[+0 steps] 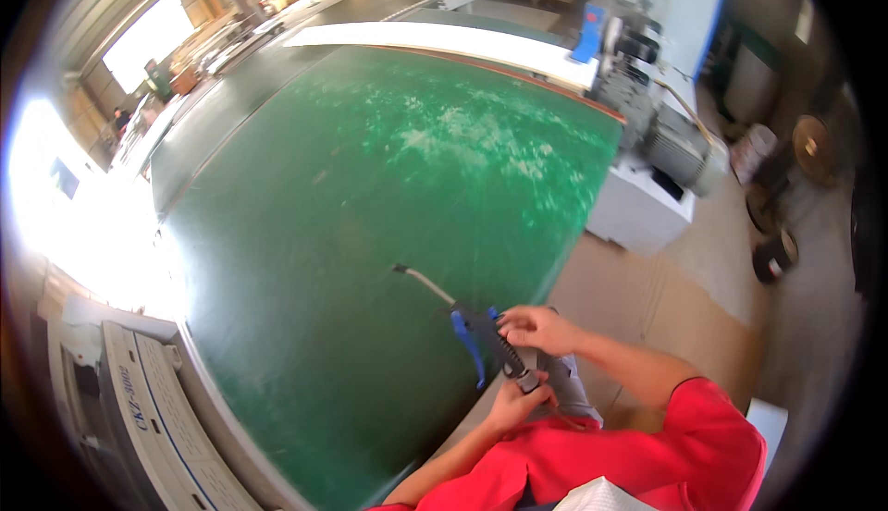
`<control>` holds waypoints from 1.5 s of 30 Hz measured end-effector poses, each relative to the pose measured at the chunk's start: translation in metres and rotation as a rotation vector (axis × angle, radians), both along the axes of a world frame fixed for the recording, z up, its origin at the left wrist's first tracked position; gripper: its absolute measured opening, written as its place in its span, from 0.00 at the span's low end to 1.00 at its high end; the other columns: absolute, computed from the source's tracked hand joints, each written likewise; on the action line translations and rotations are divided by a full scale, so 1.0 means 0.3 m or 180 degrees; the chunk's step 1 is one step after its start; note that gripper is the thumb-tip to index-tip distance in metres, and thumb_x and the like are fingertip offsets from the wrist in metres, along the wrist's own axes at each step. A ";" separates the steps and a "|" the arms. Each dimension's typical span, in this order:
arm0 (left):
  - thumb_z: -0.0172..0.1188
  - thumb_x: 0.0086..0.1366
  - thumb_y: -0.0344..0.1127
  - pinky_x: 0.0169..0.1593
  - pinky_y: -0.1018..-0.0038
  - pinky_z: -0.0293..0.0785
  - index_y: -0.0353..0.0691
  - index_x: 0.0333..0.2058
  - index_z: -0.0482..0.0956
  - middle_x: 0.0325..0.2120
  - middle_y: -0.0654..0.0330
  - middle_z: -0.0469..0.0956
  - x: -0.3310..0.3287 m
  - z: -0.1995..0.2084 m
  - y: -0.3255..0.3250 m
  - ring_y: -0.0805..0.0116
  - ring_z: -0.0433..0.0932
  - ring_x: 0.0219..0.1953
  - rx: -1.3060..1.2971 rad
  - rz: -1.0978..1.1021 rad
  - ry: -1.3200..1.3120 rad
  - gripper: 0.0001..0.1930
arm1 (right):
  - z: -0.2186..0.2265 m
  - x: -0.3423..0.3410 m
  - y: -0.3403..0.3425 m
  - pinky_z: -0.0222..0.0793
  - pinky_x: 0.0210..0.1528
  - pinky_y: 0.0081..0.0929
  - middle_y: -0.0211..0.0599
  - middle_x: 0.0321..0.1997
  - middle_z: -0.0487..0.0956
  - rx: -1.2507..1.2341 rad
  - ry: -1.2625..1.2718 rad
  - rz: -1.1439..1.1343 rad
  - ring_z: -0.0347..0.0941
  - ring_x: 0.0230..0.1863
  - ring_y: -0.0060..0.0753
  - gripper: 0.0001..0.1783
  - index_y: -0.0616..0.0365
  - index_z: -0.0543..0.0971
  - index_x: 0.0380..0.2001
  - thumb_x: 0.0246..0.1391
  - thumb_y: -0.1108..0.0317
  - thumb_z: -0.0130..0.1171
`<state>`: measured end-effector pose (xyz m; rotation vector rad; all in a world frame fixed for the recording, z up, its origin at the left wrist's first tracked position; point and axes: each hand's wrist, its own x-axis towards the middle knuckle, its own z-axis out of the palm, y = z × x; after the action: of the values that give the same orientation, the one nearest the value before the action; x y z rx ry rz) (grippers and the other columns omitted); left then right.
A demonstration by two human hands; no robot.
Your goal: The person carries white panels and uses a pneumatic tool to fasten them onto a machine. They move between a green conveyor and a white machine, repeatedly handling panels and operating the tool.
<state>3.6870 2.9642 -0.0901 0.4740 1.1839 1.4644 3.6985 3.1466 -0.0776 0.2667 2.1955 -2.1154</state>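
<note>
An air blow gun (pixel 490 333), black with a blue trigger and a thin metal nozzle, is held above the near right part of the green table (pixel 305 233). Its nozzle points toward the far left. My left hand (pixel 518 404) is closed round the fitting at the gun's lower end. My right hand (pixel 544 331) lies against the upper body of the gun, with bent fingers gripping it near a blue part. The blue trigger hangs free on the left side, with no fingers on it. A thin hose seems to run from the fitting toward my red shirt.
White dust patches (pixel 472 132) lie on the table's far half. A long white strip (pixel 444 44) borders its back edge. A motor unit (pixel 680 146) stands at the right corner. Cardboard (pixel 638 298) covers the floor beside me. A pale machine housing (pixel 171 418) flanks the near left edge.
</note>
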 end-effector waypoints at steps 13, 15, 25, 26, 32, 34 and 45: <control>0.57 0.60 0.21 0.40 0.69 0.76 0.37 0.41 0.68 0.28 0.54 0.79 -0.034 -0.204 1.066 0.65 0.80 0.36 -0.0631 0.1364 -0.0097 0.12 | -0.561 -0.877 2.312 0.54 0.66 0.39 0.44 0.65 0.63 0.3891 -0.0188 -0.1780 0.56 0.66 0.47 0.34 0.51 0.67 0.59 0.50 0.52 0.58; 0.56 0.61 0.21 0.41 0.68 0.76 0.37 0.42 0.68 0.28 0.53 0.79 0.004 -0.248 1.129 0.64 0.80 0.36 -0.0669 0.1644 -0.0259 0.12 | -0.611 -0.892 2.472 0.50 0.67 0.42 0.44 0.68 0.58 0.4087 -0.0956 -0.1697 0.51 0.69 0.49 0.37 0.48 0.64 0.62 0.50 0.46 0.56; 0.58 0.60 0.21 0.38 0.69 0.76 0.36 0.41 0.69 0.29 0.54 0.79 0.066 -0.328 1.293 0.65 0.80 0.35 -0.0555 0.2327 -0.0622 0.11 | -0.714 -1.007 2.326 0.62 0.59 0.38 0.40 0.52 0.71 0.4255 0.0051 -0.1600 0.64 0.57 0.45 0.25 0.50 0.77 0.49 0.48 0.53 0.61; 0.58 0.60 0.23 0.38 0.70 0.76 0.35 0.41 0.70 0.29 0.55 0.79 0.075 -0.324 1.293 0.67 0.79 0.34 -0.0495 0.2366 -0.0552 0.11 | -0.699 -1.051 2.237 0.62 0.59 0.39 0.41 0.53 0.71 0.4118 0.0048 -0.1747 0.64 0.58 0.45 0.25 0.50 0.77 0.49 0.48 0.52 0.60; 0.59 0.60 0.27 0.36 0.73 0.75 0.35 0.39 0.70 0.27 0.59 0.78 0.178 -0.200 1.124 0.71 0.78 0.32 -0.0499 0.3087 -0.0153 0.10 | -0.542 -1.383 1.733 0.64 0.58 0.45 0.44 0.53 0.75 0.3787 -0.0467 -0.1561 0.68 0.56 0.49 0.28 0.49 0.77 0.49 0.44 0.50 0.60; 0.59 0.60 0.26 0.36 0.72 0.75 0.36 0.39 0.69 0.27 0.58 0.78 0.201 -0.216 1.088 0.69 0.79 0.32 -0.0340 0.3334 -0.0160 0.10 | -0.610 -1.546 1.692 0.66 0.54 0.35 0.47 0.55 0.74 0.1717 -0.0412 -0.0726 0.72 0.52 0.44 0.30 0.60 0.74 0.52 0.46 0.57 0.61; 0.58 0.54 0.31 0.31 0.75 0.72 0.33 0.35 0.71 0.21 0.58 0.77 0.658 -0.070 0.878 0.71 0.77 0.25 0.0177 0.5259 0.0018 0.11 | 0.014 -0.144 0.137 0.59 0.61 0.34 0.44 0.59 0.70 -0.1150 -0.0797 0.4752 0.64 0.60 0.37 0.41 0.62 0.63 0.62 0.51 0.48 0.61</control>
<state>3.8842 3.2277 -0.1110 -0.7226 1.5751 2.8141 3.6552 3.1878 -0.0735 -0.8133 1.0525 -1.3309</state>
